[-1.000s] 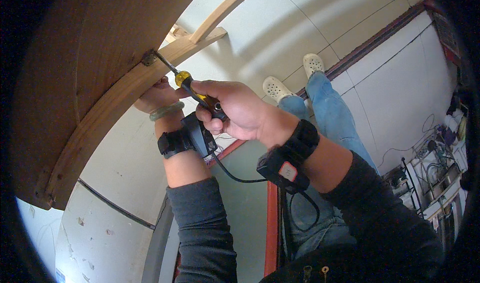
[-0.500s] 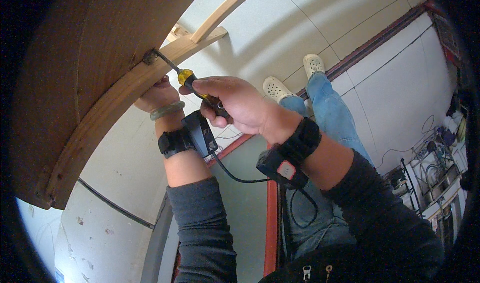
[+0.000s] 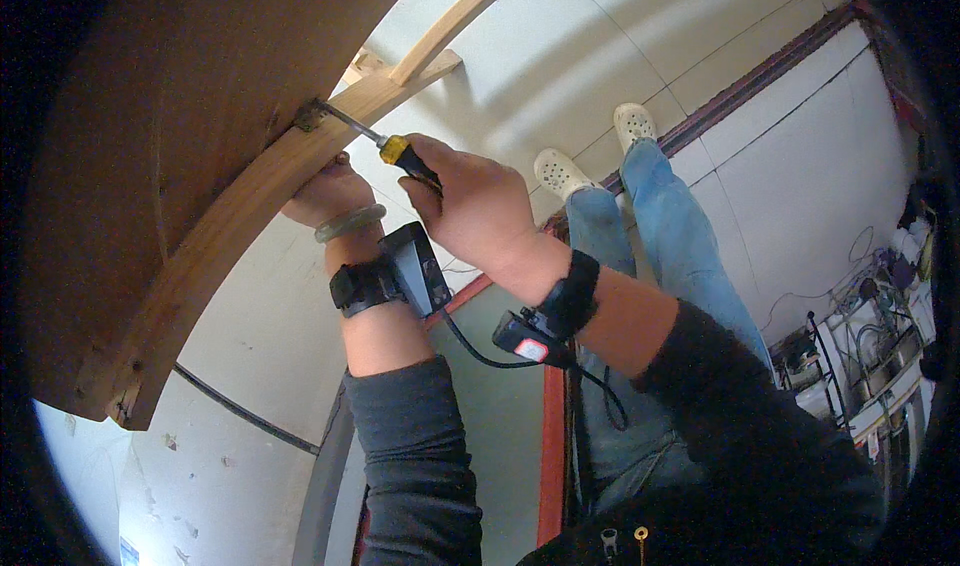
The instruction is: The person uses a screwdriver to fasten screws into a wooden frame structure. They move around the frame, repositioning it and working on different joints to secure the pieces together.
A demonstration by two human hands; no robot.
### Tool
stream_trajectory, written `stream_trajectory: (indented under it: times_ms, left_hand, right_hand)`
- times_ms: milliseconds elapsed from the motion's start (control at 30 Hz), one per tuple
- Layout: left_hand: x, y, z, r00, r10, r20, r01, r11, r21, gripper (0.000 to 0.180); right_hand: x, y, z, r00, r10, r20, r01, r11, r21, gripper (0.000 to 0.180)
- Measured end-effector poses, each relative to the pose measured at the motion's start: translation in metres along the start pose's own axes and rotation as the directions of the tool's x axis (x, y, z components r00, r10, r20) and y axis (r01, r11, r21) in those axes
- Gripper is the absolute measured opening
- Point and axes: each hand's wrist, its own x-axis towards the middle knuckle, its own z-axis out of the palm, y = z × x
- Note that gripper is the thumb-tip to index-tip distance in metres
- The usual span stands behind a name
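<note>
My right hand (image 3: 480, 208) is closed around the handle of a screwdriver (image 3: 405, 158) with a yellow and black grip. The metal shaft slants up and left, its tip at a dark, rough spot (image 3: 312, 115) where a brown wooden panel (image 3: 190, 76) meets a pale wooden rail (image 3: 230, 204). Below that spot my left hand (image 3: 328, 196) is tucked against the rail's underside, its visible fingers curled; the rail hides the rest. A bracelet (image 3: 350, 223) circles my left wrist. Whether the tip sits in a screw is too small to tell.
A thinner curved wooden strip (image 3: 455, 26) joins the rail's far end. Black cabled devices (image 3: 415, 266) are strapped to both wrists. Below are my legs in jeans (image 3: 675, 216) and pale clogs (image 3: 560, 173) on a tiled floor. Cluttered metal racks (image 3: 860, 366) stand at the right.
My right hand has turned around the screwdriver handle, with the wrist rolled and its fingers now more hidden. The whole view has shifted slightly; the tip stays at the dark spot.
</note>
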Motion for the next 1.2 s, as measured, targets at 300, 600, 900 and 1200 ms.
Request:
stream_trajectory:
  times_ms: [300, 600, 900, 1200]
  left_hand:
    - [0.002, -0.004, -0.007, 0.998, 0.056, -0.028, -0.055, 0.997, 0.05, 0.033]
    - [0.003, -0.001, -0.005, 0.991, 0.072, -0.117, -0.062, 0.994, 0.085, 0.029]
    - [0.004, -0.005, -0.009, 0.994, 0.06, -0.087, -0.057, 0.998, 0.028, 0.029]
    - [-0.004, -0.001, 0.003, 0.989, 0.053, -0.137, -0.043, 0.996, 0.076, 0.037]
  right_hand:
    - [0.001, -0.005, 0.003, 0.988, -0.088, -0.125, 0.082, 0.995, -0.05, 0.031]
    - [0.0, 0.013, -0.004, 0.612, -0.14, 0.778, -0.552, -0.78, 0.294, 0.048]
    - [0.009, 0.025, -0.006, 0.517, -0.325, 0.792, -0.842, -0.356, 0.405, 0.037]
    - [0.015, 0.012, -0.006, 0.943, -0.283, -0.177, 0.286, 0.958, -0.008, 0.036]
